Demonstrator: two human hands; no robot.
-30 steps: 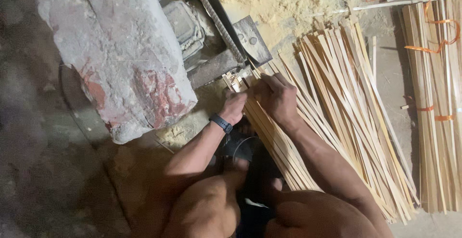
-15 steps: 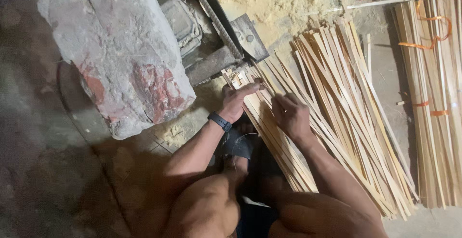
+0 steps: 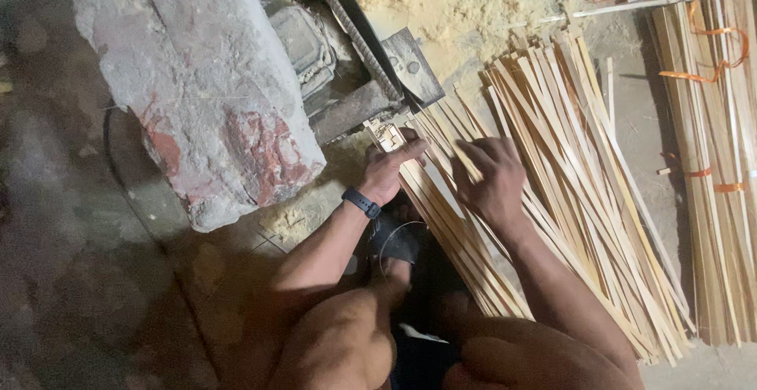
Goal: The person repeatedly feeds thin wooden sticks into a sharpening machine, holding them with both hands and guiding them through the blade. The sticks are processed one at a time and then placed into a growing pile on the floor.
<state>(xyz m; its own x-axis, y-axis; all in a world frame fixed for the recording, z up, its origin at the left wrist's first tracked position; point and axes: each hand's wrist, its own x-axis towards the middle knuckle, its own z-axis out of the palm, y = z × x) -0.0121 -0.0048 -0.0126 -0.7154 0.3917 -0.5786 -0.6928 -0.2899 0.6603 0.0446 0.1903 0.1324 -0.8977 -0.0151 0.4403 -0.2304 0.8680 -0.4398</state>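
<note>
stone block (image 3: 209,90) sits left of the grip | left hand (image 3: 388,171) pinches the near ends of a bundle of sticks (image 3: 441,216) by the metal machine (image 3: 371,67) | bundle's length runs down-right from that grip | right hand (image 3: 493,181), fingers spread, lies flat on the loose sticks (image 3: 583,177) just right | tied bundles (image 3: 710,161) far right

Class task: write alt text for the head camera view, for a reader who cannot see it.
Seen from above, a person's left hand grips the ends of a bundle of thin wooden strips beside a metal machine, while the right hand rests spread on the loose strips. Sawdust and tied bundles lie nearby.
</note>
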